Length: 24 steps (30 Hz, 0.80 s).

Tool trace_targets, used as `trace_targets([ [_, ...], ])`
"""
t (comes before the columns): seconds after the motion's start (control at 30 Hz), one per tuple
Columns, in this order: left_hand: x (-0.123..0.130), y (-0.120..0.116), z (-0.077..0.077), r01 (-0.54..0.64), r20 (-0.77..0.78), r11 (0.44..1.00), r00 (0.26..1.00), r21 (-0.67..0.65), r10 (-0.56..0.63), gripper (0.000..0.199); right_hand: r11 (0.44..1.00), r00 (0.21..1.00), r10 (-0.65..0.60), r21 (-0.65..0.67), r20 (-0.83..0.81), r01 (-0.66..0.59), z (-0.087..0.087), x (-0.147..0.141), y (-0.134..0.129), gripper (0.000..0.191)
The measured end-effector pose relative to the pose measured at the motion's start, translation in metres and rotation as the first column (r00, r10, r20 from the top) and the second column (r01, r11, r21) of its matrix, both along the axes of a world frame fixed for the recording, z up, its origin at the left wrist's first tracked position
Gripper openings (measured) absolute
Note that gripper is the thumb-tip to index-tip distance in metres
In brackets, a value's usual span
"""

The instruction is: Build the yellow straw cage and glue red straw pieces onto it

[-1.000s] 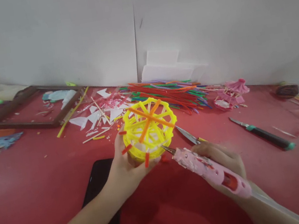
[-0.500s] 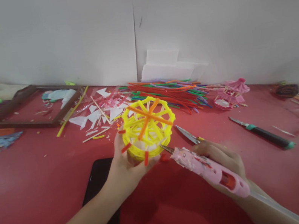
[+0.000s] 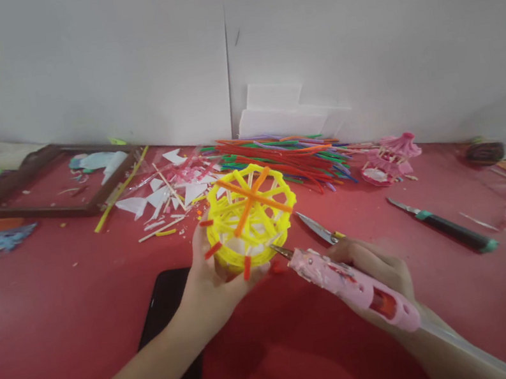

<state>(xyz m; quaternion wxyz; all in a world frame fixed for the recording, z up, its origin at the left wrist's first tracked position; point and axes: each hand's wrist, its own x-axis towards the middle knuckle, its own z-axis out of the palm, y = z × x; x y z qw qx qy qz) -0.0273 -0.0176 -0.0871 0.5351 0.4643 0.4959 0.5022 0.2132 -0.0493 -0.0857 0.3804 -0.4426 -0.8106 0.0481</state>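
Observation:
A round yellow craft frame [image 3: 251,219] with crossed orange strips on top and short red pieces along its lower left side is held up by my left hand [image 3: 215,286], fingers wrapped round its left and lower edge. My right hand [image 3: 382,268] is closed round a pink glue gun [image 3: 341,281] with a clear glue stick at its rear. The metal nozzle touches or nearly touches the frame's lower right rim. Scissors [image 3: 316,226] lie just beyond my right hand, their handles partly hidden.
On the red table [image 3: 86,327] lie a black phone [image 3: 166,307], a craft knife [image 3: 456,230], a brown frame [image 3: 47,211], white scraps [image 3: 157,199], coloured pipe cleaners [image 3: 282,162] and a pink craft piece [image 3: 393,156]. A grey wall [image 3: 77,64] stands behind.

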Motion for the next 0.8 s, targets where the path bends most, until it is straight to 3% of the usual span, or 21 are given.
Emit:
trace_targets([
  [0.5, -0.0016, 0.0021, 0.0032, 0.024, -0.008, 1.0, 1.0, -0.003, -0.024, 0.078, 0.999, 1.0, -0.021, -0.025, 0.005, 0.021, 0.0033, -0.0006, -0.0012, 0.009],
  [0.8, 0.0014, 0.0009, 0.0016, -0.031, -0.014, 0.999, 0.999, 0.032, 0.031, 0.072, 1.0, 1.0, -0.028, 0.001, -0.001, 0.028, 0.0023, -0.0004, -0.0005, 0.011],
])
